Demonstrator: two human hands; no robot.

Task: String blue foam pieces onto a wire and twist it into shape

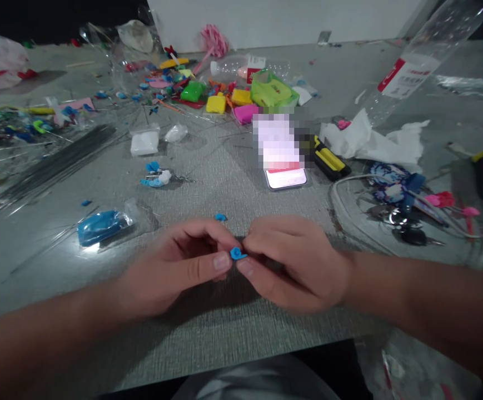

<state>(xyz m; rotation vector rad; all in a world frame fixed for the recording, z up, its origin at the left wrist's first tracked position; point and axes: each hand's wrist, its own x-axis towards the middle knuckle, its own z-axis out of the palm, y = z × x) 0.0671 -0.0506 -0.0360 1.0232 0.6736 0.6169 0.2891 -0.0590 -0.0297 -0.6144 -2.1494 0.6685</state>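
The left hand [170, 266] and right hand [299, 264] each have the grip pinched on one small blue piece [235, 253] over the table [233, 339]. Just beyond them lies one blue scrap [220, 217]; farther off, I count one phone [285, 150] and two clear bottles [408, 78]

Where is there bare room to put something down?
One bare patch of table lies between the blue-and-white piece and the phone; another between the left hand, right hand and the near edge. It's crowded at the back with packets, left with thin wires, right with tissue and keys.
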